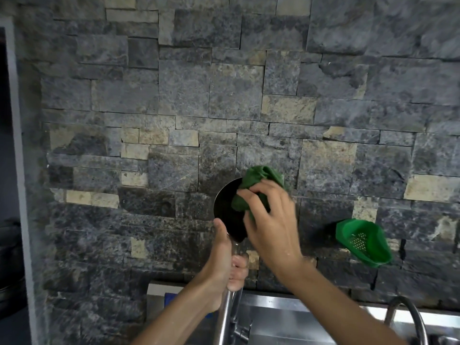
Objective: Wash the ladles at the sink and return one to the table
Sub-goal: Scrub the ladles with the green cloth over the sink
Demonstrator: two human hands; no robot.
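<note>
The ladle (227,211) is held up in front of the stone wall (224,95), above the sink (286,312), its dark round bowl tilted toward the camera and its bright metal handle running down and toward the near edge of the view. The left hand (222,260) grips that handle just below the bowl, fingers curled round it and the thumb laid up along the shaft until its tip touches the bowl's lower left rim. The right hand (268,220) comes in from the near right and clutches a bunched green cloth (258,180), fingers curled over it and pressing it against the right side of the bowl; part of the cloth sticks up above the knuckles and part is tucked inside the bowl. To the right, well apart from the hands, a green plastic strainer (363,241) hangs on the wall, its holed bottom facing the camera. Along the bottom edge the steel sink runs left to right against the foot of the wall, and a curved tap (410,317) arches up at the far right of it. Behind the ladle handle a second upright metal fitting (237,319) shows, possibly another tap, though the handle hides most of it. At the far left a pale frame (17,145) edges a dark opening
</note>
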